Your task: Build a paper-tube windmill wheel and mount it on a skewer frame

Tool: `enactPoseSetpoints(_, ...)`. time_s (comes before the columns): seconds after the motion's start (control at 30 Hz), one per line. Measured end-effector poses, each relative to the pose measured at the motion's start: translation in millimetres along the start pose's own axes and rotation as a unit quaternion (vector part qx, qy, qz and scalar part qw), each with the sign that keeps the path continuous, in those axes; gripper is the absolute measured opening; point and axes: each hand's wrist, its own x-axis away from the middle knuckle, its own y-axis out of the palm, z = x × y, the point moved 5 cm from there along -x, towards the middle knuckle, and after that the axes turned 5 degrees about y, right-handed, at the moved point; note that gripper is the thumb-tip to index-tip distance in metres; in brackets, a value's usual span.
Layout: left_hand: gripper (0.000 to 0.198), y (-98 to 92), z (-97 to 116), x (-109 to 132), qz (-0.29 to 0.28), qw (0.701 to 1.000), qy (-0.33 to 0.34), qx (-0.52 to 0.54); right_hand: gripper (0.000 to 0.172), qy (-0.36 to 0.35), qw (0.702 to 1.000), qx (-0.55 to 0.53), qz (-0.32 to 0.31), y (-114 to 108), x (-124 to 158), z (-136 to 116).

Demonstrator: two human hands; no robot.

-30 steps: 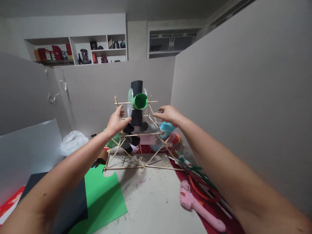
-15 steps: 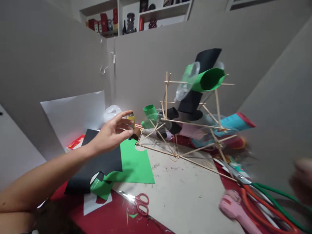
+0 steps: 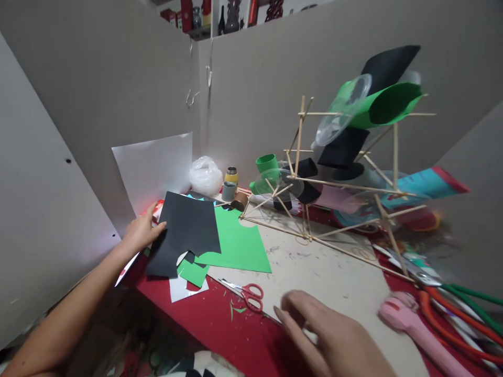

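My left hand [image 3: 142, 229] reaches to the left edge of a black foam sheet [image 3: 188, 230]. Its thumb is apart from the fingers and lies by the sheet's edge, while the fingertips are at a red and white packet [image 3: 159, 209] partly hidden behind the sheet. Over the front of the table hovers my right hand [image 3: 330, 335], slightly blurred, its fingers bent but apart, with nothing plainly held. Closest to it are red-handled scissors [image 3: 251, 297] lying on the table. A green foam sheet [image 3: 243, 243] lies partly under the black one.
On the right stands a wooden-stick frame [image 3: 346, 187] carrying green and black tubes and clear plastic discs. Pink tool [image 3: 404, 309] and orange-handled shears [image 3: 428, 309] lie at front right. A white plastic bag [image 3: 205, 175] and yellow bottle [image 3: 231, 175] are at the back.
My left hand has moved from above the green sheet, near the yellow bottle, to the black sheet's left edge. My right hand came in from the far right. The view has shifted.
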Motion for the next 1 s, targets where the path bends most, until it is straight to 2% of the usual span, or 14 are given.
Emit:
enactPoseSetpoints(0.07, 0.073, 5.8, -4, -1, 0.005, 1.0, 0.011, 0.023, 0.014, 0.013, 0.999, 0.032, -0.02, 18, -13, 2)
enactPoseSetpoints(0.23, 0.072, 16.2, -3, -2, 0.031, 0.993, 0.03, 0.11, 0.019, 0.017, 0.986, 0.141, -0.089, 51, -31, 7)
enactPoseSetpoints(0.47, 0.067, 30.4, 6, -1, 0.03, 0.96, 0.043, 0.275, 0.018, 0.046, 0.971, 0.18, -0.148, 50, -31, 6)
enactPoseSetpoints(0.6, 0.064, 24.8, 14, -1, 0.058, 0.942, 0.048, 0.327, 0.012, 0.075, 0.977, 0.111, -0.163, 45, -28, 21)
enactPoseSetpoints(0.67, 0.063, 20.8, 18, 0, 0.077, 0.931, 0.051, 0.352, 0.015, 0.095, 0.983, -0.013, -0.157, 41, -27, 30)
enactPoseSetpoints(0.7, 0.062, 19.0, 19, 0, 0.09, 0.927, 0.052, 0.361, 0.017, 0.108, 0.976, -0.1, -0.159, 40, -25, 34)
enactPoseSetpoints(0.77, 0.059, 16.4, 22, -1, 0.125, 0.917, 0.054, 0.375, 0.024, 0.143, 0.931, -0.289, -0.173, 38, -22, 39)
enactPoseSetpoints(0.87, 0.055, 18.4, 26, -7, 0.173, 0.896, 0.053, 0.406, 0.038, 0.181, 0.813, -0.514, -0.206, 36, -17, 37)
enactPoseSetpoints(0.93, 0.054, 24.6, 27, -14, 0.184, 0.883, 0.041, 0.43, 0.037, 0.173, 0.741, -0.612, -0.216, 35, -15, 30)
enactPoseSetpoints(1.0, 0.055, 31.9, 29, -21, 0.177, 0.885, 0.03, 0.429, 0.029, 0.156, 0.697, -0.668, -0.211, 32, -15, 25)
